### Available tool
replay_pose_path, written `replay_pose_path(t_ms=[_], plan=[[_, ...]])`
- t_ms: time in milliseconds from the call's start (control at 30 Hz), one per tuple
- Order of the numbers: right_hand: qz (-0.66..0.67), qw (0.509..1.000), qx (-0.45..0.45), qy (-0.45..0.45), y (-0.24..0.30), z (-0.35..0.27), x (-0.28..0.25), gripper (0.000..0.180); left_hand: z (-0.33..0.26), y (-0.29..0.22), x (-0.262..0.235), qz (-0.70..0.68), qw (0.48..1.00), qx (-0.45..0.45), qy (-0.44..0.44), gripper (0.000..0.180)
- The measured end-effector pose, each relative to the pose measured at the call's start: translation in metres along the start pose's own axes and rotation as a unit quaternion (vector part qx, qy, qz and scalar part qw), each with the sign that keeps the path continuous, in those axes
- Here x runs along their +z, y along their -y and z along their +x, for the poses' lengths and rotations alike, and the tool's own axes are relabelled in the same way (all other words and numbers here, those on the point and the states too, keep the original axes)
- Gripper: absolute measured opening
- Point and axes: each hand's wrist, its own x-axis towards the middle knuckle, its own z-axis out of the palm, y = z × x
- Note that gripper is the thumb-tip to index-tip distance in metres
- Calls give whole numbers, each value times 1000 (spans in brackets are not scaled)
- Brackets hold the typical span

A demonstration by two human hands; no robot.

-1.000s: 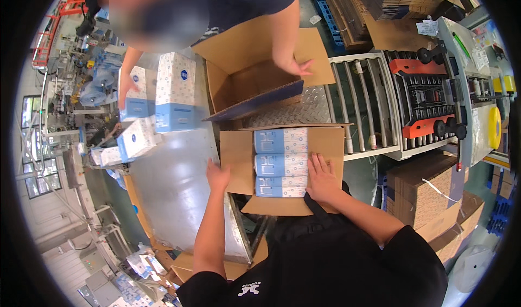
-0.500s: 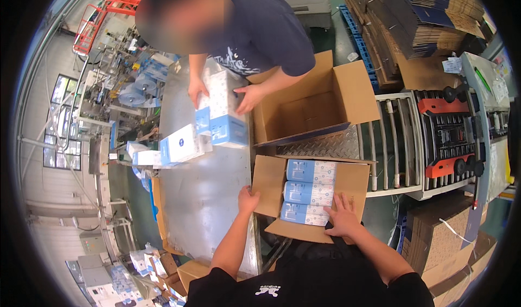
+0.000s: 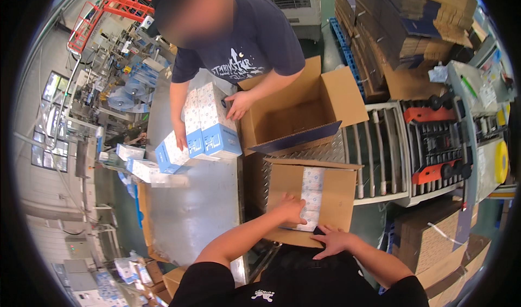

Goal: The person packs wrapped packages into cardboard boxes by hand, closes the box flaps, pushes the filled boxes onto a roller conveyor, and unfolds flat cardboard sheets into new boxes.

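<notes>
My left hand (image 3: pixel 292 209) lies on the left flap (image 3: pixel 285 185) of a brown carton, which is folded inward over part of the contents. Its fingers reach the flap's edge, beside a row of white-and-blue packs (image 3: pixel 311 198) whose white patterned ends still show. At the carton's near side, my right hand (image 3: pixel 332 241) rests with fingers apart on the near flap (image 3: pixel 293 237). Across the metal table, a co-worker's two hands (image 3: pixel 237 105) press around several upright white-and-blue packs (image 3: pixel 209 122).
An open carton (image 3: pixel 296 112) stands beyond mine, beside the co-worker. A metal table (image 3: pixel 195 204) lies to the left, with more packs at its far-left edge. A roller conveyor (image 3: pixel 380 155) runs off to the right. Stacked flat cardboard (image 3: pixel 418 19) stands at the far right.
My left hand has swung the left flap inward over the packs. My right hand has drawn back toward me from the packs. The co-worker has gathered packs together on the table.
</notes>
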Motion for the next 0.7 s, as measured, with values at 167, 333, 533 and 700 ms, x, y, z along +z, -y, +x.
replay_pose_path(t_ms=[167, 333, 533, 700], plan=[[-30, 977, 211, 29, -10, 37, -43, 109, 28, 23, -36, -106, 984, 139, 21, 75], [48, 851, 369, -371, -17, 44, -36, 134, 21, -22, -122, 29, 850, 167, -498, 65], [291, 711, 293, -569, -97, 77, 82, 128, 19, 18, 42, -2, 922, 174, -346, 70], [409, 631, 237, -615, -99, 76, 52, 80, 10, 66, 59, -29, 933, 12, -357, 68]])
